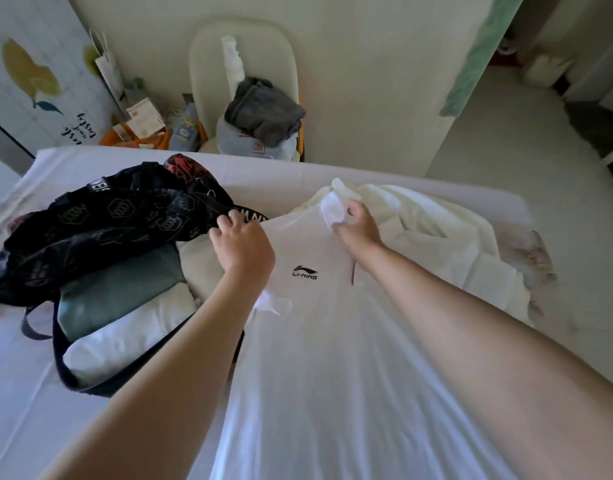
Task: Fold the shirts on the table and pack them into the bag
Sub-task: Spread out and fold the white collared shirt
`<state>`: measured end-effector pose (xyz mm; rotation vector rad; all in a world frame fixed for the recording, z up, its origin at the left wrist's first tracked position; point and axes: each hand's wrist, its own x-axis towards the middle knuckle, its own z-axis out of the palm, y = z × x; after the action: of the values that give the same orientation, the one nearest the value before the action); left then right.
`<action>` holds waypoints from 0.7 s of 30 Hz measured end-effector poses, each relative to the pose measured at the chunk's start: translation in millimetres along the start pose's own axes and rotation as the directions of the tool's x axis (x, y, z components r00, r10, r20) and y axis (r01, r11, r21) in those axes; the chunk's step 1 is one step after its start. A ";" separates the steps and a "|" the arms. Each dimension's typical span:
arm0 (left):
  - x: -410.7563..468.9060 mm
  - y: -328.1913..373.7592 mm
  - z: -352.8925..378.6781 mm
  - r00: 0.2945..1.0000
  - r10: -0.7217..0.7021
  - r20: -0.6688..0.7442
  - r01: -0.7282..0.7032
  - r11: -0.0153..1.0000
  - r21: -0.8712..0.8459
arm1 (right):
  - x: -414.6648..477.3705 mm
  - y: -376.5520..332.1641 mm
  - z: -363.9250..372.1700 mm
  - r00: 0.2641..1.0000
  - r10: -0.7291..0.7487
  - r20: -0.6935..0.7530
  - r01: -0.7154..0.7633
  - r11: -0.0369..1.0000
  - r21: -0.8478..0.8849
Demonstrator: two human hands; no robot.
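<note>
A pale, smooth-sheeted worktop [90, 427] fills a small room; past its far edge stands a cream padded chair [208, 64] carrying a crumpled grey garment [263, 112]. A soft black patterned fabric bag [107, 216] lies open on the left, its flap thrown back. Inside are a folded grey-green shirt [118, 289] and a folded white shirt [125, 337]. Beside it a thin white sports shirt with a black logo [332, 375] lies spread flat, chest up. The left hand [244, 244] curls over its shoulder edge, against the bag's flap; the right hand [358, 223] pinches the collar. A rumpled cream cloth heap [436, 230] crowds the right edge — bare sheet lies front left.
</note>
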<state>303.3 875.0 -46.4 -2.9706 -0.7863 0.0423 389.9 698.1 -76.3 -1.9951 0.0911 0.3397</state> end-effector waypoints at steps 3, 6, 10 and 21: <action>-5.5 28.2 2.7 0.985 0.171 0.023 -0.169 0.984 -0.055 | -19.1 19.0 -14.7 0.984 -0.138 0.115 0.159 0.966 -0.203; -23.8 79.9 12.4 0.835 0.551 -0.003 -0.534 0.808 -0.249 | -27.7 51.8 -58.3 0.964 -0.264 0.016 0.240 0.851 -0.468; -42.2 142.0 34.5 0.598 0.774 0.208 -0.715 0.633 -0.297 | -32.6 101.4 -129.4 0.937 -0.265 -0.229 0.012 0.679 -0.734; -48.1 238.1 55.4 0.749 0.656 0.089 -0.659 0.752 0.000 | -38.7 169.1 -218.7 0.797 0.270 -0.540 -0.523 0.755 -0.395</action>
<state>376.4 648.1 -118.6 -3.0552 0.3060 0.2131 359.7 425.1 -126.0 -2.5762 0.8350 0.1710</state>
